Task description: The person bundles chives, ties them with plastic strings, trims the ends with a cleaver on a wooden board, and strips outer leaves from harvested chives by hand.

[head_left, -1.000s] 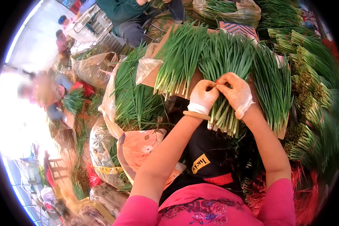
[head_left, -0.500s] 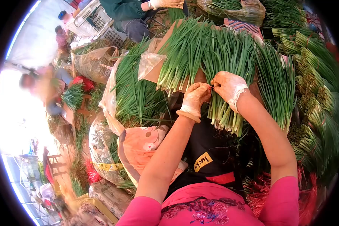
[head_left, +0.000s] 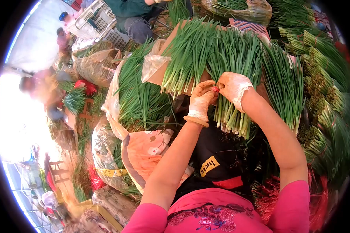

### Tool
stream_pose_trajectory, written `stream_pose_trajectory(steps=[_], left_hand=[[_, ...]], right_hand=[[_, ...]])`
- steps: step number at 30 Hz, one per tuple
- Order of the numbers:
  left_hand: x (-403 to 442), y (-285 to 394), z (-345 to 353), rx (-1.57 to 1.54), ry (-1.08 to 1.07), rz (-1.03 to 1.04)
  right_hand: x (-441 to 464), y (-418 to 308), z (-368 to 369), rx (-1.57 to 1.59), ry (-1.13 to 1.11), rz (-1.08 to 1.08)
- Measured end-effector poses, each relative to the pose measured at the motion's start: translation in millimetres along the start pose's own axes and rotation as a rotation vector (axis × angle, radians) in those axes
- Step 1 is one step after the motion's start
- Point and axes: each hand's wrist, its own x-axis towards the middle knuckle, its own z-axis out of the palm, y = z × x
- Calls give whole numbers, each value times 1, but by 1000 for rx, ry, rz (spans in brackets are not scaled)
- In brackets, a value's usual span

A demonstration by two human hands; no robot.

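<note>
My left hand point(head_left: 202, 99), in a soiled thin glove, is closed in a pinch on a short red tie point(head_left: 215, 89). Beside it my right hand point(head_left: 232, 88), gloved too, pinches at the other side of the tie. Both hands meet at the left edge of a bundle of green chives point(head_left: 237, 58), whose pale stem ends hang below them. Any part of the tie around the bundle is hidden by the hands and leaves. A looser pile of chives point(head_left: 190, 50) lies to the left on a cardboard sheet point(head_left: 155, 73), and another bunch point(head_left: 284, 85) lies to the right.
Stacked tied bundles point(head_left: 326, 105) line the right side. Red ties point(head_left: 266, 198) hang near my right elbow. A bag of loose greens point(head_left: 140, 93) stands at left. Across from me sits a person in a green sleeve point(head_left: 124, 9), near white crates point(head_left: 93, 23).
My hands stay at the bundle; the left has turned slightly, and more of the red tie shows between the fingers. The co-worker's hand at the top has moved mostly out of view.
</note>
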Motion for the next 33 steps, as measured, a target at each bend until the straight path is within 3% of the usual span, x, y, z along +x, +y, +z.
stream_pose_trajectory(steps=[4,10,16,19,21,23,25,31,33], left_hand=[[1,-5,-3,16,-30,29],[7,-12,-4,9,-4,31],[-1,-5,1,1,-10,51],[0,-7,0,5,-2,41],[1,-10,-2,7,-6,35],[3,-12,-4,9,-20,32],[3,-12,-3,13,-5,41],[5,-10,-8,48,-63,30],[5,-10,-8,53,-77,32]], right_hand=[[-4,5,1,132,37,24],[-3,9,5,23,24,-58],[-8,15,3,246,59,-79],[-8,11,1,104,22,-25],[0,20,9,-188,34,-244],[8,27,15,-259,0,-277],[9,22,6,-106,-82,-126],[-1,18,-10,24,-32,-173],[-2,12,-17,50,-114,-82]])
